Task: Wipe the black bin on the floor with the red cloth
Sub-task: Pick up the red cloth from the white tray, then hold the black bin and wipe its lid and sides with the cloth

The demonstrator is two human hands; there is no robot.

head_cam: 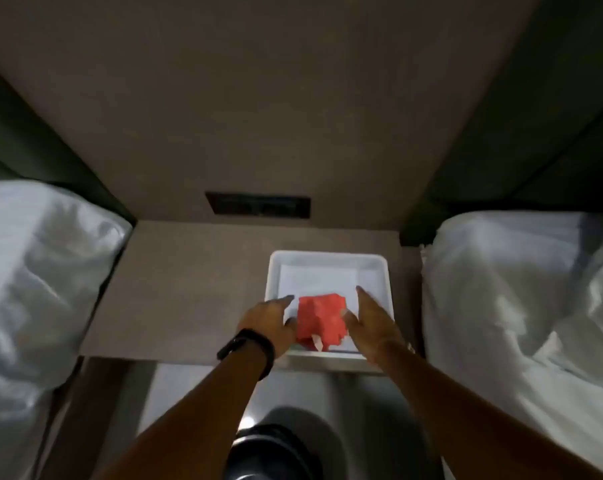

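Note:
A crumpled red cloth (pixel 322 318) lies in a white tray (pixel 328 259) on the brown bedside table (pixel 189 289). My left hand (pixel 270 320), with a black watch on its wrist, is at the cloth's left side. My right hand (pixel 371 320) is at the cloth's right side. The fingers of both hands are stretched out and apart, and both thumbs touch the cloth's edges. Neither hand has closed around it. The glossy black bin (pixel 269 452) stands on the pale floor below the table, between my forearms, and the bottom of the view cuts it off.
Beds with white pillows and sheets flank the table: one on the left (pixel 40 271) and one on the right (pixel 522 292). A dark socket panel (pixel 258 204) sits in the brown wall above the table. The floor strip between the beds is narrow.

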